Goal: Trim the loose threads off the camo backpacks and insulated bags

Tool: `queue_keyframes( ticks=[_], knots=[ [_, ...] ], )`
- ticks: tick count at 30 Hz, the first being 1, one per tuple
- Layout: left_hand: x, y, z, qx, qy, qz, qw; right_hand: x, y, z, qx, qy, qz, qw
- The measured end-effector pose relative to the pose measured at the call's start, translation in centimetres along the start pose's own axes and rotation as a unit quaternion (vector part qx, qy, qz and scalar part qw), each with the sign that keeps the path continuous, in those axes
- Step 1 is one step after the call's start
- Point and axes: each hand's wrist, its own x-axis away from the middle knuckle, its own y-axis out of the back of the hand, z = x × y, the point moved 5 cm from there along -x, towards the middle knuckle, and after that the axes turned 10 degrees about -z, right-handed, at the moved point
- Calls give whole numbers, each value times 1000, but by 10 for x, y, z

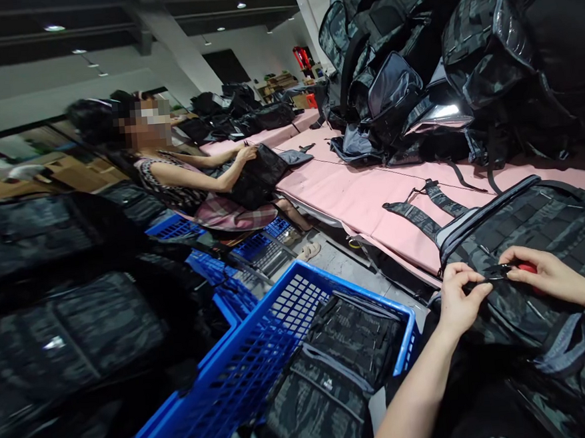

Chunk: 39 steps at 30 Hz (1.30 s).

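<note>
The left hand [459,297] is pinching the woven camouflage fabric of a backpack [535,255] that is lying half on the padded pink table [356,198], fingers closed on it. The right hand [544,273] is gripping small red-handled snips [511,270] against the same webbed panel. A blue plastic lattice crate [262,354] is holding 2 more packs beside it.

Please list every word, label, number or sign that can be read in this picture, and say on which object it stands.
None can be read.
A small pale mark on the backpack in the blue crate is too small to read.
The backpack under the hands shows no lettering.
</note>
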Motion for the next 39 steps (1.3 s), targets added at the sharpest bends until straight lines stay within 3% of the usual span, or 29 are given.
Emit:
queue_keyframes(
  ticks=[4, 6, 11, 17, 20, 22, 25, 28, 34, 37, 39],
  knots=[
    [1, 1, 3, -24, -13, -23, 999, 3, 2, 18, -206, -68, -96, 971],
    [2, 2, 4, -25, -21, -23, 999, 5, -1, 26, -229, -74, -122, 963],
    [1, 3, 0, -30, -27, -23, 999, 7, -5, 23, -139, -74, -146, 977],
    [-2, 0, -3, -16, 5, -80, 997, 11, 16, 17, 76, -73, -177, 978],
    [-1, 1, -2, 1, 11, -99, 995, 16, 21, 20, 227, -41, -130, 964],
    [-1, 1, -1, 4, 10, -104, 995, 18, 18, 21, 269, -1, -86, 959],
    [-1, 2, -2, 4, 10, -103, 995, 21, 8, 20, 285, 49, -51, 956],
    [-1, 1, -3, -4, 11, -102, 995, 22, -2, 21, 286, 75, -56, 954],
    [-1, 4, -9, -23, -13, -103, 994, 19, -6, 23, 266, 66, -54, 960],
    [3, 10, -28, -33, -71, -115, 990, 15, 10, 24, 210, 28, -117, 970],
    [8, 6, -47, -20, -144, -45, 988, 13, 26, 21, 171, -20, -192, 966]
  ],
)
